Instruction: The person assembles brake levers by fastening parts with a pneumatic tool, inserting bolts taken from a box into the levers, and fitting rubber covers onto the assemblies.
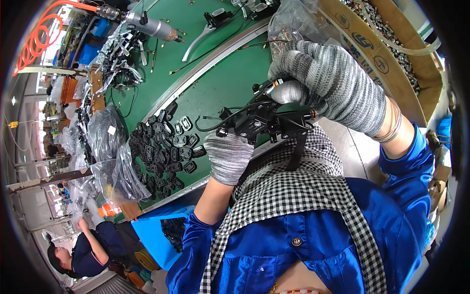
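Both my hands wear grey knitted gloves and are in front of my apron, at the near edge of the green bench. My left hand (228, 154) grips the underside of a black bracket assembly with thin cables (257, 122); its fingers are mostly hidden behind the part. Above and to the right, my right hand (318, 81) is closed at the upper end of the same assembly, thumb against it near a small orange-and-silver piece (274, 86). Whether the right fingers hold a separate small part is hidden.
Many small black oval parts (166, 152) lie heaped left of my hands. An air screwdriver (152, 27) on an orange coiled hose and silver levers (196, 41) are beyond the metal rail (205, 63). A cardboard box (362, 44) of small metal pieces stands right. Another person (83, 250) sits lower left.
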Motion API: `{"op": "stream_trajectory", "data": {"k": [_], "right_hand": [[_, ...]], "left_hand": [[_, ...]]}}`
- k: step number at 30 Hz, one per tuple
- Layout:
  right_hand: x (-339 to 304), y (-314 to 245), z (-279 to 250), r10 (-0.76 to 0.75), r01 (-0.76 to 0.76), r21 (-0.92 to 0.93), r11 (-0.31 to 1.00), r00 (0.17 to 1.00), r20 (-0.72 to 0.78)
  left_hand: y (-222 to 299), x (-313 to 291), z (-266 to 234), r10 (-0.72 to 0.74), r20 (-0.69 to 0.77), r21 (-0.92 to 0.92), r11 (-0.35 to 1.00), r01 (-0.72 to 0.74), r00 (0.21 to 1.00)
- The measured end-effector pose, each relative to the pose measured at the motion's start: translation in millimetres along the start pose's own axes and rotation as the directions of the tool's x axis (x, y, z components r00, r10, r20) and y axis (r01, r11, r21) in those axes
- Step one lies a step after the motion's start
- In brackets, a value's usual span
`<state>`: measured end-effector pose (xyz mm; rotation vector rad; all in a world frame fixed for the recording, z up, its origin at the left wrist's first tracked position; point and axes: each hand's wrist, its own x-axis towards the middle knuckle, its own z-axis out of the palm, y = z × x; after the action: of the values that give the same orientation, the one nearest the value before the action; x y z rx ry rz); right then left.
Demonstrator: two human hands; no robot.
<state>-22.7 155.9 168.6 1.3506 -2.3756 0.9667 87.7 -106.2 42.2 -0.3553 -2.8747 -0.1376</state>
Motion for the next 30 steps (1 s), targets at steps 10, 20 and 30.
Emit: {"op": "stream_trajectory", "data": {"k": [10,20,30], "right_hand": [[2,-15,18,0.16,-0.179,-0.179,0.967,0.98,-0.114],[0,2,1,0.009,-0.006,0.024,1.0,0.991,-0.133],[5,4,7,0.158,-0.16,-0.025,0.987,0.984,-0.081]], "left_hand": [[2,0,-4,-0.008,0.007,0.02,1.0,0.008,1.0],[4,12,-9,-0.022,-0.077,-0.057,0.998,0.018,0.997],[6,14,-18,-0.056,-0.016,-0.028,0.998,0.055,0.998]]}}
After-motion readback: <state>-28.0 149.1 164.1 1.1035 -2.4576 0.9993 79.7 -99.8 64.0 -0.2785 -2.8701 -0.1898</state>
